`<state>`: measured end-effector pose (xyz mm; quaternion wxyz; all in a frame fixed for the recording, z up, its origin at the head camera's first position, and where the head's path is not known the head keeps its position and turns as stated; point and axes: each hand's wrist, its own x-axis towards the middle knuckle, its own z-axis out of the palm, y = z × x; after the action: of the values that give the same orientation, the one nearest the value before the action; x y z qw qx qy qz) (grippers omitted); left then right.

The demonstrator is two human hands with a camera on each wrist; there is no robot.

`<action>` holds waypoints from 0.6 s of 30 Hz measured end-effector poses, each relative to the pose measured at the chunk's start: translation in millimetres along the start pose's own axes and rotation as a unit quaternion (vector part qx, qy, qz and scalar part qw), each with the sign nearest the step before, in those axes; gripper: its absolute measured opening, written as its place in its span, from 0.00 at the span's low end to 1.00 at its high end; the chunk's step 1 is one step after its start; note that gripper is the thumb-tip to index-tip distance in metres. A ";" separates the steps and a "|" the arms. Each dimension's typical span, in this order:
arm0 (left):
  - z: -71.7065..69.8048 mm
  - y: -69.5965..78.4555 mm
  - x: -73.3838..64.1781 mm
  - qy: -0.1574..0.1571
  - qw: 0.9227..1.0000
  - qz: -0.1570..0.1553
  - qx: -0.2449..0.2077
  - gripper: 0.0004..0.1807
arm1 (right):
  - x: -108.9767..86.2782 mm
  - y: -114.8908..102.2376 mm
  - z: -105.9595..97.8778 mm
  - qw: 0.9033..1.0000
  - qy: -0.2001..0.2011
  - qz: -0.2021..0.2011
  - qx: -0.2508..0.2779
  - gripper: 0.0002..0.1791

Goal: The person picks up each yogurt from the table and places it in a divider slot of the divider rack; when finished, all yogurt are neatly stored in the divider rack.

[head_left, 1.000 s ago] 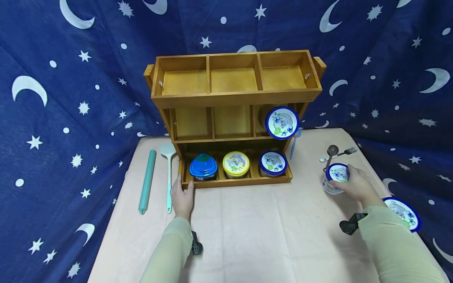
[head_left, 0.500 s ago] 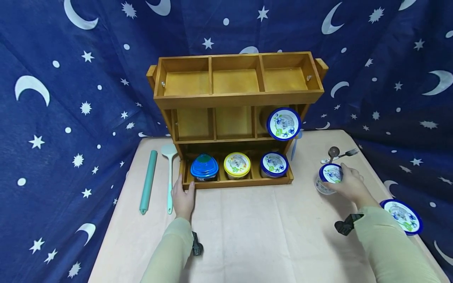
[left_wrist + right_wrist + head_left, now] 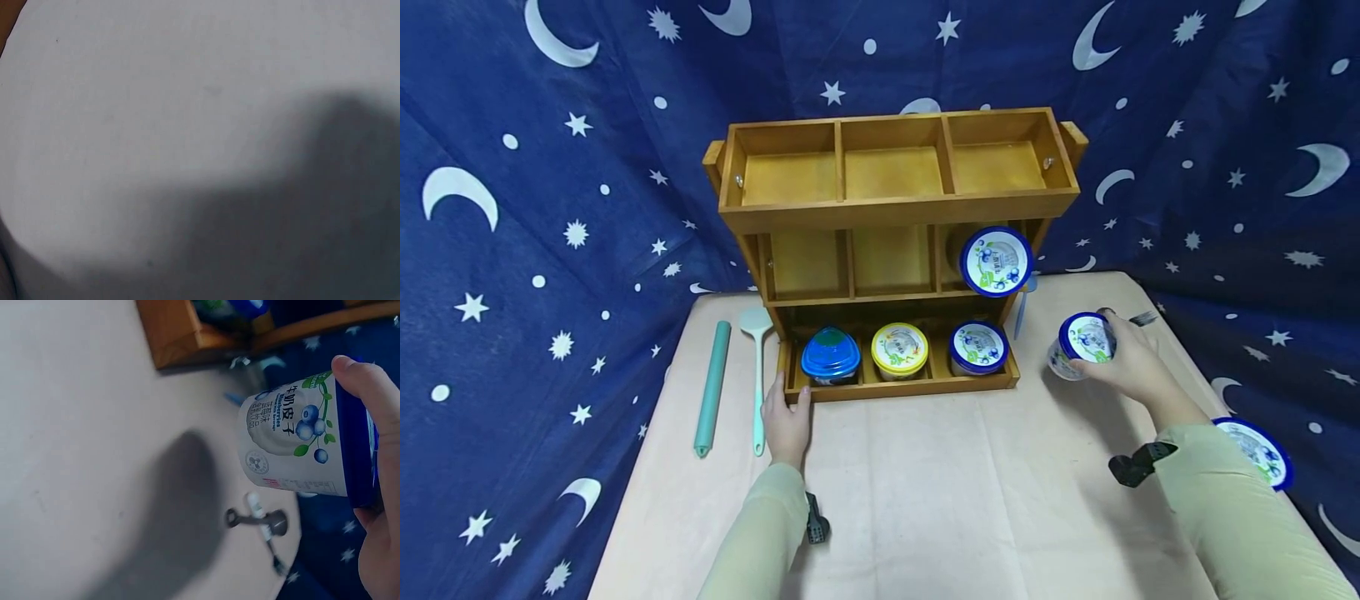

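Note:
My right hand [image 3: 1131, 362] grips a white yogurt cup [image 3: 294, 434] with a blue lid [image 3: 1090, 337] and blueberry print. The cup hangs over the right part of the table, its shadow falling on the cloth. My left hand [image 3: 787, 421] rests at the front left corner of a wooden tiered rack [image 3: 902, 204]. In the rack's bottom row stand a blue-lidded tub [image 3: 831, 354], a yellow-lidded cup [image 3: 900, 348] and a blue-lidded cup [image 3: 979, 346]. One more blue-lidded cup [image 3: 997, 261] sits in the middle row's right compartment. The left wrist view shows mostly tablecloth and shadow.
A teal rolling pin [image 3: 712, 387] and a pale green spatula [image 3: 757, 375] lie left of the rack. A dark measuring spoon [image 3: 269, 520] and a fork [image 3: 275, 559] lie at the right. Another large blue-rimmed lid [image 3: 1255, 450] shows beside the right sleeve. A blue utensil [image 3: 1022, 308] is by the rack.
My right hand has carried the cup left and up in the head view, toward the rack. The left hand has stayed at the rack's corner.

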<state>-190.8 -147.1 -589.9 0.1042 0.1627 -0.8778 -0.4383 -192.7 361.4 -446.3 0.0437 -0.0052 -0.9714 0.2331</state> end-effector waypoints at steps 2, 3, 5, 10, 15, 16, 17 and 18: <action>-0.1 -0.3 -0.2 0.001 1.000 0.000 0.001 0.37 | -0.8 -7.9 -7.2 1.000 0.001 -0.005 -0.001 0.62; 0.0 -0.7 -0.3 0.001 1.000 0.001 0.002 0.37 | -1.5 -12.4 -10.9 1.000 0.000 -0.004 -0.002 0.63; -0.1 -1.7 -0.5 0.002 1.000 0.003 0.005 0.38 | -2.3 -21.5 -18.0 1.000 -0.002 -0.004 -0.007 0.64; -0.9 -2.1 -0.9 0.000 1.000 0.004 0.007 0.38 | -2.4 -40.4 -34.4 0.999 0.007 -0.027 -0.022 0.63; -0.9 -1.2 -0.5 0.000 1.000 0.002 0.005 0.38 | -3.9 -56.8 -49.9 0.998 0.007 -0.051 -0.020 0.62; -0.9 -1.0 -0.4 0.000 1.000 0.002 0.004 0.38 | -4.7 -60.2 -53.2 0.998 0.005 -0.052 -0.020 0.62; -0.8 -0.8 -0.3 0.000 1.000 0.001 0.002 0.38 | -5.6 -63.5 -56.4 0.998 0.003 -0.055 -0.019 0.61; -0.6 -0.7 -0.2 0.000 1.000 0.001 0.001 0.38 | -7.0 -66.7 -59.6 0.998 0.000 -0.053 -0.020 0.61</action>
<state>-190.2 -147.9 -590.1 0.1040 0.1621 -0.8782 -0.4377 -179.8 328.7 -363.7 0.0556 0.0457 -0.9747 0.2114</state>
